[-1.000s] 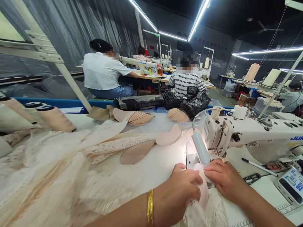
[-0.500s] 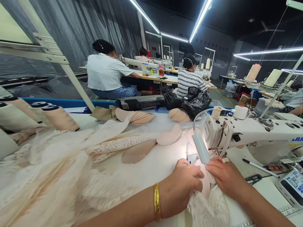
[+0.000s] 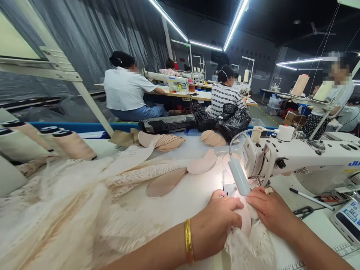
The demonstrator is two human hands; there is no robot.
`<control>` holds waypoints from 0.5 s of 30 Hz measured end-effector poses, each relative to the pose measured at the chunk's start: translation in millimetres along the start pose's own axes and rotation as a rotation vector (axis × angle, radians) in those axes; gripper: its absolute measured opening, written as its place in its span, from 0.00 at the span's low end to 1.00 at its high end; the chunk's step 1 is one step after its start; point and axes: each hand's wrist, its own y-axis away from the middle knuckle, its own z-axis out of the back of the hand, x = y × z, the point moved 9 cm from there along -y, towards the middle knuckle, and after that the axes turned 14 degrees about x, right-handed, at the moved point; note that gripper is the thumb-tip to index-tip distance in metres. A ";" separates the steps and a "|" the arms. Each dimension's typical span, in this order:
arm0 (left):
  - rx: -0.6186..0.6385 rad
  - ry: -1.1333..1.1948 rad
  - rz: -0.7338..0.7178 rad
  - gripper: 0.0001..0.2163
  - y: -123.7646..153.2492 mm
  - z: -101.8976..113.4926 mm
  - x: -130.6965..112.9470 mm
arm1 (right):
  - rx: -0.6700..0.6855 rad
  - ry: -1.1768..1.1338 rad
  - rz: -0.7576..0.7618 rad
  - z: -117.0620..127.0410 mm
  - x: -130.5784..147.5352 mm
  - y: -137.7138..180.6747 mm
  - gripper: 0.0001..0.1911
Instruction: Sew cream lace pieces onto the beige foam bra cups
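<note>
Beneath the head of a white sewing machine (image 3: pixel 312 153), my left hand (image 3: pixel 215 227) is closed on a pale pink bra cup pad (image 3: pixel 245 222), fingers bent over its left side. My right hand (image 3: pixel 275 210) pinches the pad's right edge close to the needle area. White lace (image 3: pixel 247 249) hangs from the pad toward me, below both hands. A grey lamp (image 3: pixel 239 176) on a bent neck lights the spot and hides the needle and presser foot. More loose pads lie behind, a pink one (image 3: pixel 201 162) and a beige one (image 3: pixel 165 183).
Lace fabric (image 3: pixel 84 217) covers the left of the table. Thread cones (image 3: pixel 74 144) stand at far left. Stacked pads (image 3: pixel 170 142) lie along the back. Right of the machine are a pen (image 3: pixel 311 198), black snips (image 3: pixel 303 212) and a control box (image 3: pixel 348 219). Co-workers sit beyond; one stands at right.
Both hands stay on the pad beside the needle area, with hardly any movement. The view has shifted slightly. A person has come into view standing at the right.
</note>
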 end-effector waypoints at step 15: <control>0.019 0.070 0.017 0.11 4.5 17.7 -10.9 | 0.006 0.011 -0.012 -4.5 -7.4 -0.8 0.22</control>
